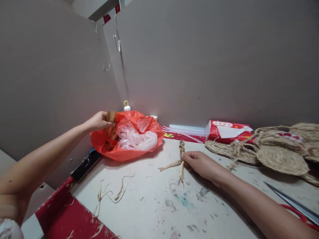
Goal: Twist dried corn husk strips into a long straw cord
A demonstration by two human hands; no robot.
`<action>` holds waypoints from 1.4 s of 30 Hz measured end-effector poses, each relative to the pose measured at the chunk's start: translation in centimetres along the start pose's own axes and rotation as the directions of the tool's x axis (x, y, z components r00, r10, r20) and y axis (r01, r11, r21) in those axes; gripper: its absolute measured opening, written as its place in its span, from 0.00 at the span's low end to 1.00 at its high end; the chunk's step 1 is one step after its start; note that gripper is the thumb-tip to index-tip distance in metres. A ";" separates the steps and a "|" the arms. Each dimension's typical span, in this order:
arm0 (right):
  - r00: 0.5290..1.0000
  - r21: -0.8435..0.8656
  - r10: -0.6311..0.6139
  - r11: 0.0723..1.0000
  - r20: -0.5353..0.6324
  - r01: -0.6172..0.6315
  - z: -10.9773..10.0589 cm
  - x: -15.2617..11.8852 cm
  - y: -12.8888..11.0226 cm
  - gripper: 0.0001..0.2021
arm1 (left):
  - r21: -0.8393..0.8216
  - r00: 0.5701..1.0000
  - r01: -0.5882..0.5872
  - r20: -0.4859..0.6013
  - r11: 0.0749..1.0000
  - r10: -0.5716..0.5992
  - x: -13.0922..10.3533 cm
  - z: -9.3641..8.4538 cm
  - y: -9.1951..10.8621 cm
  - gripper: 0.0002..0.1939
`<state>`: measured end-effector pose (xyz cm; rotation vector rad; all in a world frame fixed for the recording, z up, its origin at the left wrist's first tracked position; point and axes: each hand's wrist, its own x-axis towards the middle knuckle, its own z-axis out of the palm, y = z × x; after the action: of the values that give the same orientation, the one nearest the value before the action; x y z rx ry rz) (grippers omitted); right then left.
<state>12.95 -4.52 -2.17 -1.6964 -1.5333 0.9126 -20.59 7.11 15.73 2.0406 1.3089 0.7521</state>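
My left hand is closed at the left rim of an orange-red plastic bag. Its fingers grip a flat brown bundle, blurred, which I cannot identify exactly. Crumpled white plastic and some brown strands show inside the bag. On the white tabletop, my right hand pinches a short straw braid. The braid's plaited end points away from me, and its loose strands spread out below the fingers. Part of the braid is covered by my thumb and fingers.
Woven straw pieces lie at the right, near red-handled scissors. A red tissue pack and thin pale sticks rest against the grey partition. Loose straw scraps and a black phone-like object are at the left.
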 end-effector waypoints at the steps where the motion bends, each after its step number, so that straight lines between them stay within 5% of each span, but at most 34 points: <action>1: 1.000 -0.003 -0.002 1.000 -0.002 0.002 0.0 0.0 0.0 0.15 | 0.073 1.000 -0.002 -0.026 0.997 0.004 0.1 0.1 -0.1 0.13; 5: 1.000 -0.015 -0.020 1.000 -0.007 0.019 -0.1 -0.1 -0.2 0.14 | 0.061 0.998 0.000 -0.068 0.998 0.005 0.4 0.2 -0.3 0.18; 10: 1.000 -0.027 -0.028 0.999 -0.013 0.027 -0.1 -0.2 -0.6 0.14 | -0.361 0.987 0.162 0.042 0.919 -0.157 0.7 -0.2 0.1 0.12; 14: 0.999 -0.033 -0.029 0.999 -0.014 0.029 -0.1 -0.3 -0.8 0.14 | -0.484 0.986 0.164 0.104 0.860 -0.130 0.6 -0.6 0.8 0.16; 25: 0.999 -0.039 -0.040 0.998 -0.029 0.038 -0.1 -0.3 -1.0 0.14 | -0.399 0.981 -0.041 -0.191 0.916 -0.039 -0.2 0.5 2.4 0.14; 29: 0.999 -0.033 -0.034 0.999 -0.029 0.033 -0.2 -0.4 -1.2 0.14 | -0.036 0.982 -0.180 -0.061 0.983 0.178 -1.7 2.8 4.5 0.14; 31: 0.999 -0.030 -0.029 0.999 -0.021 0.028 -0.2 -0.5 -1.2 0.14 | 0.208 0.921 -0.388 0.072 0.898 0.382 -2.0 5.2 5.4 0.15; 32: 0.999 -0.028 -0.028 0.999 -0.018 0.027 -0.2 -0.5 -1.2 0.15 | 0.327 0.856 -0.514 0.138 0.793 0.498 -1.9 6.7 5.7 0.14; 34: 0.999 -0.025 -0.028 0.999 -0.016 0.027 -0.2 -0.6 -1.3 0.15 | 0.500 0.678 -0.715 0.321 0.489 0.662 -1.5 10.1 6.0 0.14; 37: 0.999 -0.028 -0.029 0.999 -0.021 0.028 -0.2 -0.6 -1.4 0.14 | 0.490 0.427 -0.866 0.624 0.098 0.654 -0.9 15.1 5.2 0.10; 39: 0.999 -0.035 -0.029 0.999 -0.025 0.028 -0.2 -0.7 -1.5 0.14 | 0.444 0.383 -0.896 0.742 0.023 0.551 -0.6 17.0 3.8 0.07; 42: 0.999 -0.044 -0.026 0.999 -0.025 0.025 -0.2 -0.8 -1.6 0.14 | 0.507 0.490 -0.855 0.727 0.105 0.482 0.0 16.8 1.0 0.08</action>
<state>12.23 -5.18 -0.64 -1.7086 -1.5647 0.8465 -7.80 3.79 5.29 3.5136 0.2640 -0.1596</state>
